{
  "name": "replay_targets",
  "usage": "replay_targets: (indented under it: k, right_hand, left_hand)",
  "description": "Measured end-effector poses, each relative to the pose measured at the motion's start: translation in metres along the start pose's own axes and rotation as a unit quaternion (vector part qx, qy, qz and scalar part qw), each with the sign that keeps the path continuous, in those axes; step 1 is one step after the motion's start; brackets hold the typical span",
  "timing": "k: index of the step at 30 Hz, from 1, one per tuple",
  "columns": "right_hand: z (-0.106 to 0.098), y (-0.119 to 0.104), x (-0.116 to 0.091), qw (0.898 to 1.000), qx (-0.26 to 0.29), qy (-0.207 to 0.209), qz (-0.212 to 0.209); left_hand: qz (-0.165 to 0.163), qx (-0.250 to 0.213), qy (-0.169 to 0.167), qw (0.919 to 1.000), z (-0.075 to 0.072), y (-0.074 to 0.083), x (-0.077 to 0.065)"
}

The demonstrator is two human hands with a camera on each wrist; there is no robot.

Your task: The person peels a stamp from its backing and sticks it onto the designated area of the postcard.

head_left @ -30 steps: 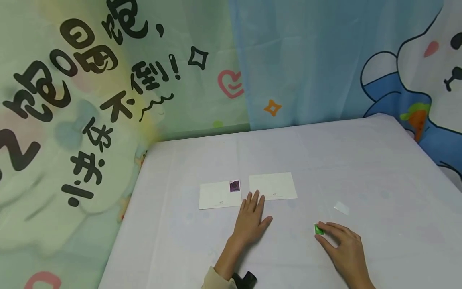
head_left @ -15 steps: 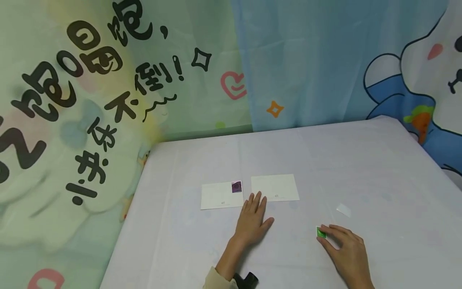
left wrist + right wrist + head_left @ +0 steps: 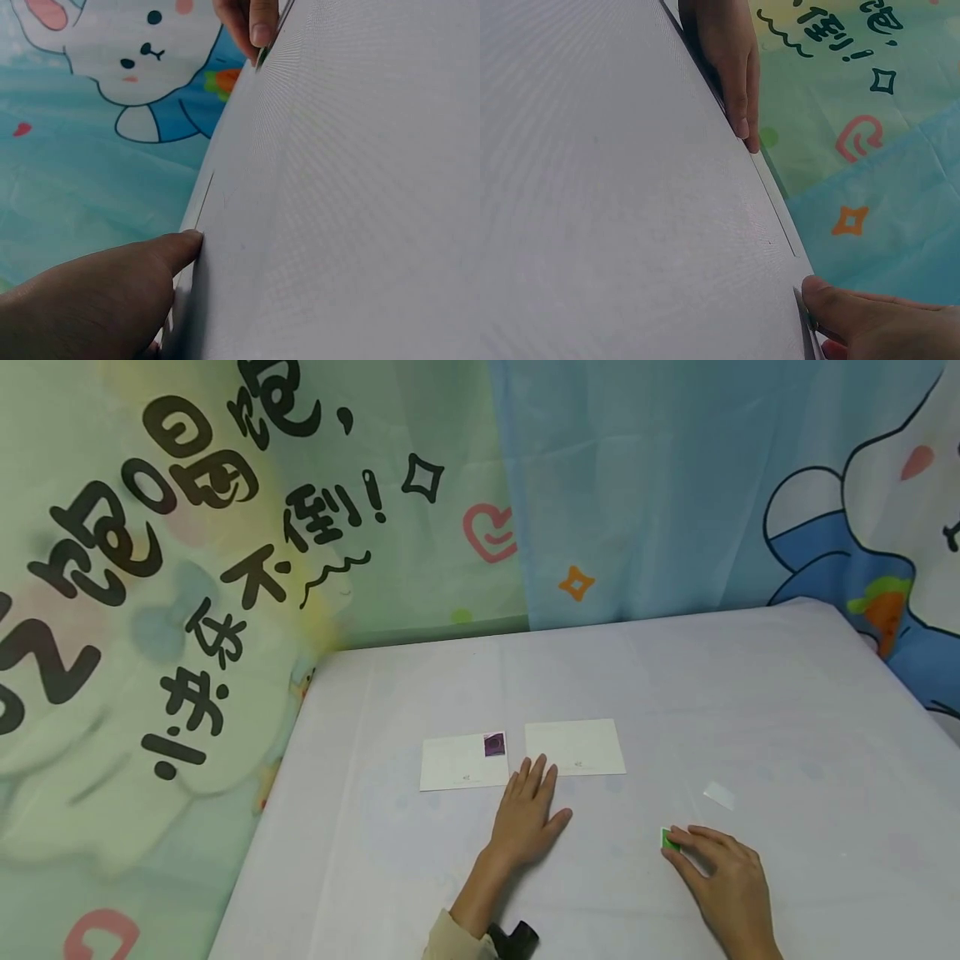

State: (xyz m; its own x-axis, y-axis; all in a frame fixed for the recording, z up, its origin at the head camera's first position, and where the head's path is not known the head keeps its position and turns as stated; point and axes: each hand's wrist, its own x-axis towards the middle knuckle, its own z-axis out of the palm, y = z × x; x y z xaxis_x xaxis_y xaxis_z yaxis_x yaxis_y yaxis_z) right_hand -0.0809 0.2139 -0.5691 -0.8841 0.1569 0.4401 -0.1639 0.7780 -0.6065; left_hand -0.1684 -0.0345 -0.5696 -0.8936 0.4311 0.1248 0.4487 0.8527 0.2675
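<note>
My left hand point(image 3: 525, 822) lies palm down on the table with its fingers straight. Its fingertips reach the near edges of two white cards. The left card point(image 3: 450, 764) carries a purple stamp point(image 3: 494, 744) in its upper right corner; the right card point(image 3: 577, 747) shows only small print at its lower edge. Farther right, my right hand point(image 3: 727, 881) pinches a small green stamp with a white border point(image 3: 665, 842) between thumb and index finger, close over the table. The fingers cover part of that stamp. In the right wrist view, the thumb and fingers point(image 3: 855, 311) come together low at the right.
A small translucent scrap point(image 3: 720, 795) lies beyond my right hand. White cloth point(image 3: 600, 677) covers the table, which ends at printed curtains point(image 3: 652, 485) behind and to the left. A black wrist camera point(image 3: 516, 939) sits at my left sleeve.
My right index finger has shifted slightly inward and covers more of the green stamp. The left hand and the cards keep their places; the whole head view has drifted a little.
</note>
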Motion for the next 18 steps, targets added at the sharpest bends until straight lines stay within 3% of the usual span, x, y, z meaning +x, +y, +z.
replay_targets:
  k: [11,18]
  right_hand:
    - [0.0005,-0.0016,0.0014,1.000,0.002,-0.001,0.001]
    - [0.0014,-0.0004,0.0010,1.000,0.000,-0.002,0.010]
  left_hand:
    - [0.013,-0.004,0.027,0.9995,-0.0040,0.0002,-0.0014]
    - [0.002,-0.014,0.017,0.9998,-0.0052,0.0010,-0.0046]
